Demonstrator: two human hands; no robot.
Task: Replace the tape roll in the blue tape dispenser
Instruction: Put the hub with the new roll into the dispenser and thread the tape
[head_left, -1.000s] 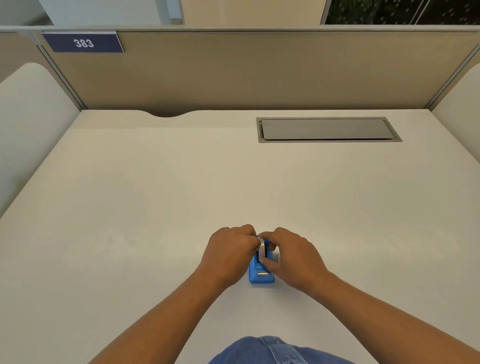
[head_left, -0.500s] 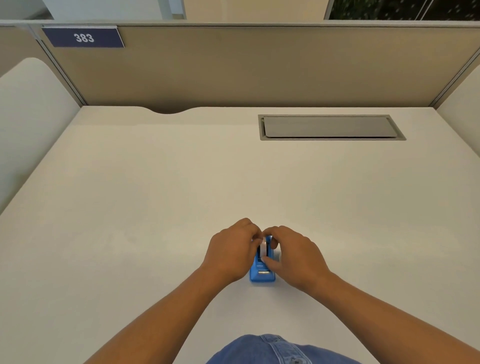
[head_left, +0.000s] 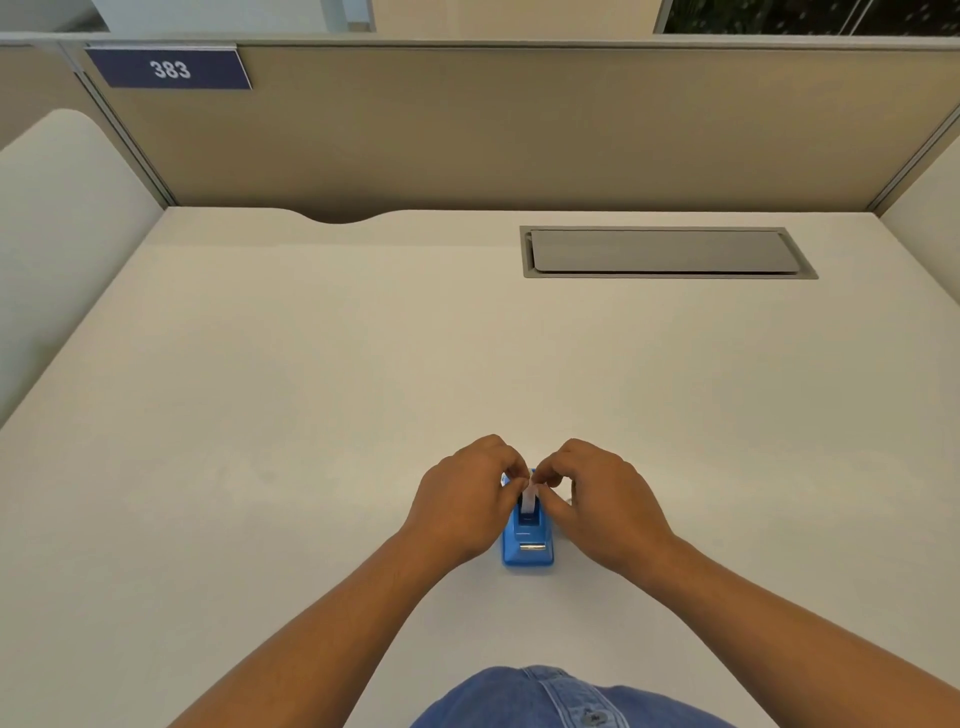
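A small blue tape dispenser (head_left: 528, 545) stands on the white desk near its front edge, its metal cutter facing me. A whitish tape roll (head_left: 529, 500) sits upright in its slot, mostly hidden by fingers. My left hand (head_left: 462, 504) covers the dispenser's left side and pinches the roll's top. My right hand (head_left: 602, 506) is on the right side, fingertips meeting the left hand's over the roll.
A grey hatch cover (head_left: 665, 253) is set into the desk (head_left: 311, 389) at the back right. Beige partition walls (head_left: 519, 130) close the desk at the back and sides, with a blue sign 383 (head_left: 169, 67) at top left.
Both hands have shifted slightly away from me along the dispenser, and their fingertips now pinch the roll higher, with more of the blue body showing in front.
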